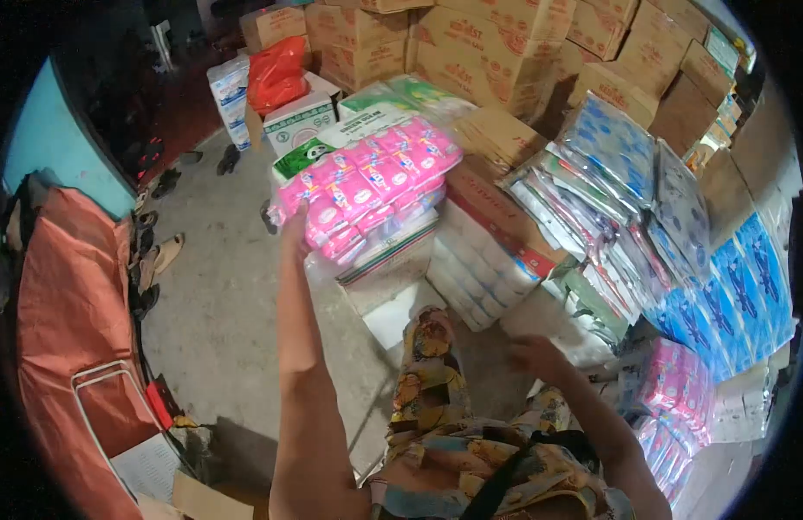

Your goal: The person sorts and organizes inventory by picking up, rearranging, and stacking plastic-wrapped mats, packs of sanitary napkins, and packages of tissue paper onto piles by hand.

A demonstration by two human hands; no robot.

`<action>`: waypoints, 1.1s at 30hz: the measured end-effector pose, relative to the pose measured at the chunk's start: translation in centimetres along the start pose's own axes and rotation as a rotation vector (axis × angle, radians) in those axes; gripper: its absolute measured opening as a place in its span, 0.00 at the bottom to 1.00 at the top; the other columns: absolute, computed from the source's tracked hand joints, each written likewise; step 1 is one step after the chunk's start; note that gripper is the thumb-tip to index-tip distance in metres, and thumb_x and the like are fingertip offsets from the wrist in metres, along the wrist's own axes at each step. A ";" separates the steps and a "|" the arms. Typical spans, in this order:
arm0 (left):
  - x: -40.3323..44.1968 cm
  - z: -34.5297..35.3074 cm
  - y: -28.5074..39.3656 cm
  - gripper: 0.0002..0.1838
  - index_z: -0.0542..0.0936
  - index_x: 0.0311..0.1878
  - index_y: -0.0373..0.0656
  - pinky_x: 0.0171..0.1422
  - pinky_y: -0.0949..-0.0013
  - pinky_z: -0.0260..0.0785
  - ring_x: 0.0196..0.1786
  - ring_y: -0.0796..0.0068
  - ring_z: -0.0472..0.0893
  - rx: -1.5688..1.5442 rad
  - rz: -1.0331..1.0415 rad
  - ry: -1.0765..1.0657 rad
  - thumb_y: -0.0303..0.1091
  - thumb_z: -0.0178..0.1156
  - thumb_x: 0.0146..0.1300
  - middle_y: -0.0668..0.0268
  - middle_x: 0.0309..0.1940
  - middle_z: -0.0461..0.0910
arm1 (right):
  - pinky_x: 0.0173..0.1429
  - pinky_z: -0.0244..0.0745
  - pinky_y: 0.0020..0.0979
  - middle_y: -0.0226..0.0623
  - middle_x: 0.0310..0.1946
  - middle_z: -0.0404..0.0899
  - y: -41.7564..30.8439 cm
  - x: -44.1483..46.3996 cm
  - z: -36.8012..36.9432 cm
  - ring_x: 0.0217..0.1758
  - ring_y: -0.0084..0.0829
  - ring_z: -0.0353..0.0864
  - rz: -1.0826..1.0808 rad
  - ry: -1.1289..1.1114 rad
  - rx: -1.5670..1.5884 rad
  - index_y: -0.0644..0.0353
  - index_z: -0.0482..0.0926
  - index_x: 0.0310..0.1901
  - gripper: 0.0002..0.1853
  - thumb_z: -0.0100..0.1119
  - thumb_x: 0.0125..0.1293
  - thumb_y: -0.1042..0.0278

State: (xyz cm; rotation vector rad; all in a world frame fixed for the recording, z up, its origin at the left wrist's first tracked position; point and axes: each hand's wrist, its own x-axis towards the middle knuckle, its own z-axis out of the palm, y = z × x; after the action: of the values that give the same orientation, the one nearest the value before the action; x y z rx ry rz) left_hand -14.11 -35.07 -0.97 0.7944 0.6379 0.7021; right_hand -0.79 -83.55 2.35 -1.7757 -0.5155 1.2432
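Note:
My left hand point(295, 218) grips the near left edge of a plastic-wrapped bundle of pink packets point(367, 178). Its thumb shows on the wrap, while its other fingers are mostly hidden. The bundle lies tilted on top of a stack, over a white box point(388, 269) and beside a green-and-white pack with a panda picture point(310, 156). My right hand point(538, 357) hangs above the floor near my knee, its fingers loosely bent and somewhat apart. Nothing shows in it. Closest to it is a clear-wrapped pack of white rolls point(479, 282).
Brown cartons point(479, 52) are piled along the back. Flat plastic-wrapped packs point(609, 147) and blue-patterned packs point(735, 290) lie to the right, with more pink packets point(679, 386) below. Shoes point(163, 256) lie on the floor by an orange cover point(72, 286) at left.

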 end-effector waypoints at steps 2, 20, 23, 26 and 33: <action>1.2 -2.0 -1.3 0.23 0.64 0.54 0.36 0.44 0.62 0.72 0.42 0.66 0.77 0.102 0.141 -0.065 0.44 0.47 0.62 0.57 0.41 0.74 | 0.46 0.72 0.37 0.46 0.43 0.71 2.7 -2.1 -2.9 0.44 0.38 0.74 0.086 0.128 0.067 0.70 0.64 0.51 0.24 0.56 0.54 0.66; -8.9 8.8 -7.5 0.21 0.68 0.51 0.33 0.49 0.63 0.63 0.45 0.60 0.72 1.032 1.293 0.449 0.36 0.55 0.57 0.53 0.43 0.73 | 0.30 0.70 0.27 0.34 0.26 0.73 15.0 -26.7 -15.8 0.28 0.24 0.73 -0.250 1.267 0.329 0.64 0.72 0.33 0.11 0.51 0.60 0.62; -11.4 11.6 -14.9 0.19 0.69 0.49 0.32 0.46 0.72 0.63 0.42 0.71 0.72 0.794 0.783 -0.175 0.34 0.54 0.58 0.59 0.39 0.73 | 0.36 0.68 0.27 0.30 0.29 0.72 20.0 -29.5 -16.9 0.31 0.24 0.70 -0.328 1.366 0.399 0.60 0.71 0.35 0.07 0.51 0.57 0.67; -15.1 15.9 -21.9 0.17 0.70 0.47 0.33 0.44 0.75 0.64 0.39 0.76 0.72 0.564 0.344 -0.649 0.33 0.54 0.57 0.63 0.35 0.73 | 0.34 0.70 0.31 0.36 0.29 0.73 22.4 -30.4 -17.5 0.30 0.30 0.71 -0.300 1.532 0.493 0.63 0.71 0.33 0.07 0.53 0.56 0.69; -23.3 26.3 -29.3 0.16 0.70 0.47 0.35 0.45 0.75 0.65 0.40 0.77 0.73 0.696 -0.098 -1.021 0.31 0.55 0.56 0.65 0.36 0.73 | 0.32 0.72 0.33 0.42 0.30 0.68 18.9 -29.6 -17.8 0.31 0.33 0.69 -0.412 1.457 1.380 0.67 0.68 0.38 0.18 0.56 0.56 0.58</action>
State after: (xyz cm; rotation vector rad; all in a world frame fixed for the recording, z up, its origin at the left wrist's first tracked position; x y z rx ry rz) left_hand 0.26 -78.43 -4.54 1.5871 -0.0486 -0.1003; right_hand 0.32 -122.89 4.23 -0.8133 0.6845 -0.2746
